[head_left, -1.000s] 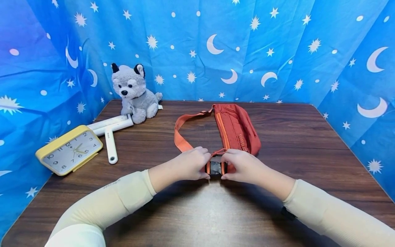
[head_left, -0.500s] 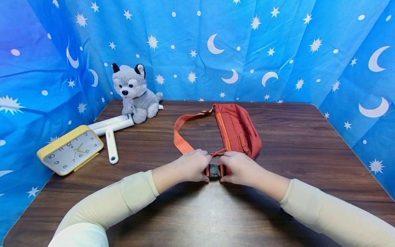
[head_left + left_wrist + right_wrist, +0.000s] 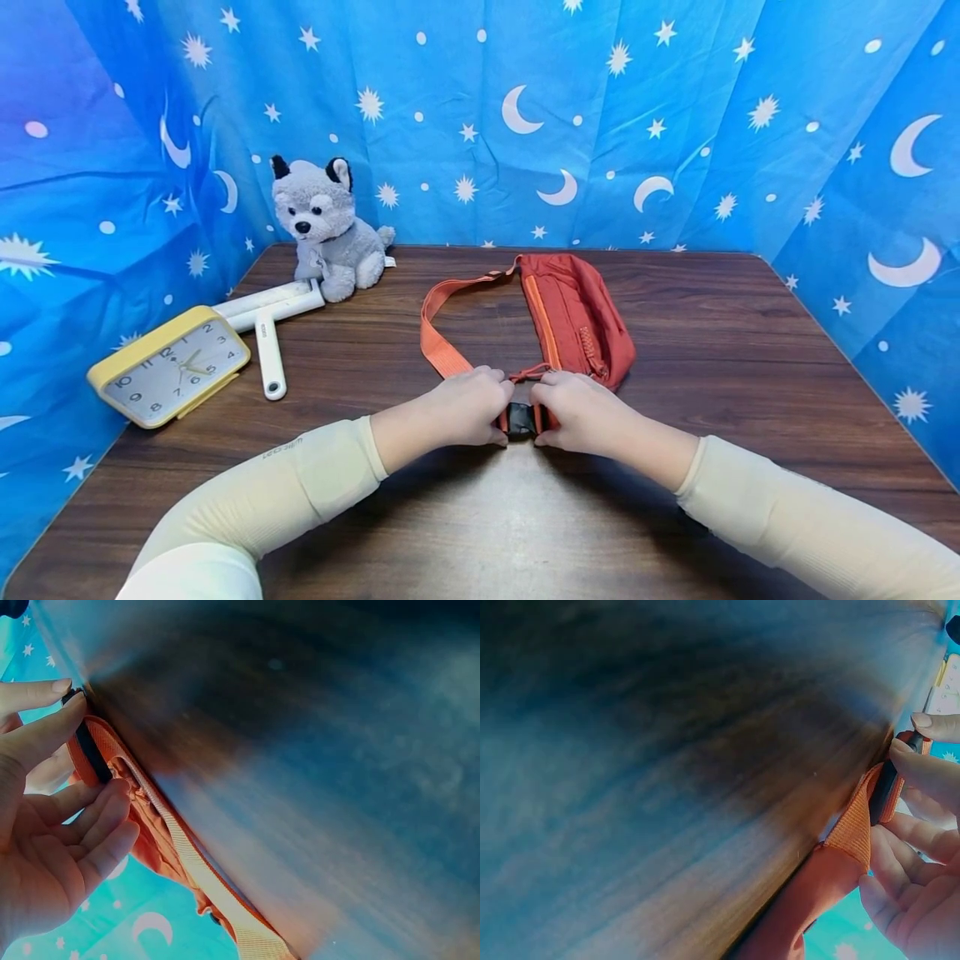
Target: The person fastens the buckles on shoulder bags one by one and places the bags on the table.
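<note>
An orange-red waist bag [image 3: 573,312] lies on the table, its orange strap [image 3: 442,346] looping out to the left. At the near end, a black buckle [image 3: 521,418] sits between the two hands with its halves together. My left hand [image 3: 474,404] pinches its left end, and my right hand [image 3: 581,412] pinches its right end. In the left wrist view, thumb and fingers hold the edge of the black buckle [image 3: 94,754] beside the webbing. The right wrist view shows fingertips on the other end of the buckle [image 3: 885,787], close over the tabletop.
At the left stands a yellow alarm clock [image 3: 176,362], in front of a white T-handled roller [image 3: 270,350]. A grey plush husky [image 3: 330,225] sits at the back left. A blue star-and-moon curtain [image 3: 465,108] hangs behind the dark wooden table [image 3: 720,333].
Both hands and the buckle have shifted slightly toward the near side. The buckle's face, grey with glare before, now looks darker. The hands keep their pinch on its ends.
</note>
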A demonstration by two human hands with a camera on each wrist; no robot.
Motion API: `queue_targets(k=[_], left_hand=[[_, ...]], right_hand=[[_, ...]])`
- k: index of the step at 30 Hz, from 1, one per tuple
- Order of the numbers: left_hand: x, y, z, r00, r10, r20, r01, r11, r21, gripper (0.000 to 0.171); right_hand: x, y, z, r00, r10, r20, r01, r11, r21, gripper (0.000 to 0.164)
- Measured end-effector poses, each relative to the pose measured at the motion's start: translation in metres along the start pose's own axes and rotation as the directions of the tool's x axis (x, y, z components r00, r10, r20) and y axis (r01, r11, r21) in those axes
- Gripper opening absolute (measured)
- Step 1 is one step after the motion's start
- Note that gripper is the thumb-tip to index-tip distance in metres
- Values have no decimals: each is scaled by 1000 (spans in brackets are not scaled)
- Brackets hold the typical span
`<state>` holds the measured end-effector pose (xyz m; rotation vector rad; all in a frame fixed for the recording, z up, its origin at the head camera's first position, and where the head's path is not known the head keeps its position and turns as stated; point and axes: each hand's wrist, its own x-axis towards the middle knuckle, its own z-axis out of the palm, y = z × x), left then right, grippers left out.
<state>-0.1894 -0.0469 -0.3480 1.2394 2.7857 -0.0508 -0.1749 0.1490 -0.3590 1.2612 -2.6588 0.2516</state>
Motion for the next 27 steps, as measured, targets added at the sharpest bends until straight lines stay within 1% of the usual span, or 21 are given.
queue_targets(k=[5,9,14,18,21,24,27], left_hand=[[-1,0,-1,1000,5,-1,-5,1000,12,47],[-2,-1,-1,1000,2,-8,-2,1000,4,45],[-4,-2,0,999,-21,-30,21,1000,7,48],[-7,-4,-1,995,-12,-101,18,998,55,50],[-8,-7,-3,988,-6,-156,21,996,92,52],[-10,-11,-5,981,-24,-192,49,991,125,61],[-13,-16,-7,971,-60,-232,93,987,134,75]], right_hand=[[0,-1,0,1000,-2,3,2,1000,11,38],[0,-1,2,1000,-10,-4,11,1000,17,37],[0,0,3,997,-53,-59,53,999,-7,39],[0,1,1,988,-93,-120,89,995,-37,42],[0,3,-2,982,-96,-164,89,995,-54,44],[-2,7,-8,978,-64,-198,56,997,-43,50],[-7,13,-15,978,3,-209,-8,1000,-22,59]])
